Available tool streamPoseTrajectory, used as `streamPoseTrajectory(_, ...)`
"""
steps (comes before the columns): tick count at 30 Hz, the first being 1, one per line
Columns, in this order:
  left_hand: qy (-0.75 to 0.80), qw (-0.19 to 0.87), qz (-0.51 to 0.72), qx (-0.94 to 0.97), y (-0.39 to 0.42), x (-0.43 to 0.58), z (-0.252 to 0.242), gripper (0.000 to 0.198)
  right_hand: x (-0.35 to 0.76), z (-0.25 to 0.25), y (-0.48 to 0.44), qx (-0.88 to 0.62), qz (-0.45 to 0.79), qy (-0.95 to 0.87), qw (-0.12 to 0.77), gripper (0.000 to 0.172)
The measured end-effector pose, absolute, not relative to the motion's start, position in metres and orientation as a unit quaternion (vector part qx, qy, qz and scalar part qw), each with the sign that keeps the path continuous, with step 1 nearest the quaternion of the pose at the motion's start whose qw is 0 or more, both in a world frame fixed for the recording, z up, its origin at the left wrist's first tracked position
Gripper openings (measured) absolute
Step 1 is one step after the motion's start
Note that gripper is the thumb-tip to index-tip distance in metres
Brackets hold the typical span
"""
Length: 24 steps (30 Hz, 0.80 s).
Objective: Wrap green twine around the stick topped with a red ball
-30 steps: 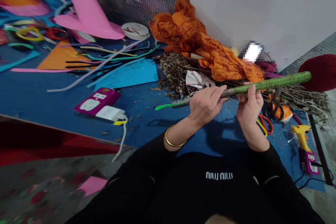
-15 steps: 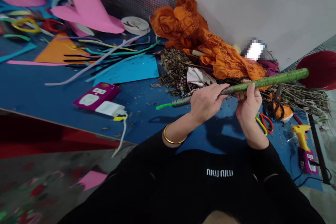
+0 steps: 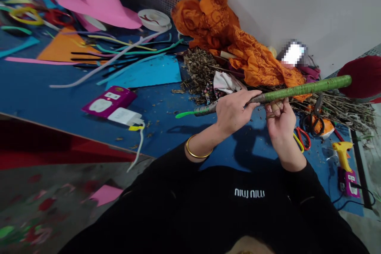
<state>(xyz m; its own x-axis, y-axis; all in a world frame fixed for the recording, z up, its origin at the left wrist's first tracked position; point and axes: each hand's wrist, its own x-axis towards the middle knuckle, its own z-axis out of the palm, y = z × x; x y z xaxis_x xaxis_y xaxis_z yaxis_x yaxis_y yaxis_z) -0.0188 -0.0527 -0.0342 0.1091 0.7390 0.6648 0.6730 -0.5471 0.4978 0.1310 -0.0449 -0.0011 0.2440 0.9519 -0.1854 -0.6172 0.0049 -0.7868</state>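
Note:
A long stick-like stem [image 3: 309, 87] crosses in front of me, wrapped in green on its right part and grey-brown further left. At its right end is a dark red rounded head [image 3: 361, 75]; a bright green tip [image 3: 184, 114] pokes out at the left. My left hand [image 3: 233, 112], with a gold bangle at the wrist, is closed around the grey-brown part. Just under the green part, my right hand [image 3: 281, 121] has its fingers curled and thumb bent in. Whatever it pinches, if anything, is too small to make out.
Dried stalks [image 3: 198, 67] and orange cloth [image 3: 253, 63] lie behind the stem. Scissors [image 3: 316, 121] and a yellow glue gun [image 3: 343, 154] are at right. A purple power strip [image 3: 110, 101], blue sheet [image 3: 149, 72], pink sheet [image 3: 101, 0] and coloured strips lie left.
My right hand's thumb has come off the front of the stem, and the hand is now slightly lower, beneath it. My left hand keeps its hold. The view has shifted slightly.

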Motion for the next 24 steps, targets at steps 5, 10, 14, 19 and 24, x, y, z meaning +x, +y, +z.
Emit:
streamPoseTrajectory(5,0.482,0.033,0.473,0.737,-0.051,-0.019,-0.033,0.032,0.131,-0.006,-0.043,-0.408,0.568,-0.228,0.677,0.041)
streamPoseTrajectory(10,0.492,0.04,0.484,0.723,-0.047,-0.02,-0.037,0.03,0.126,-0.012,-0.058,-0.398,0.399,-0.393,0.727,0.037)
streamPoseTrajectory(14,0.489,0.055,0.465,0.736,-0.048,-0.019,-0.038,0.032,0.136,-0.011,-0.074,-0.408,0.208,-0.636,0.621,0.036)
streamPoseTrajectory(19,0.51,0.041,0.408,0.757,-0.051,-0.017,-0.037,0.033,0.153,0.003,-0.077,-0.369,0.181,-0.767,0.493,0.038)
streamPoseTrajectory(24,0.493,0.027,0.354,0.794,-0.05,-0.018,-0.041,0.035,0.167,0.022,-0.063,-0.362,0.25,-0.744,0.503,0.033)
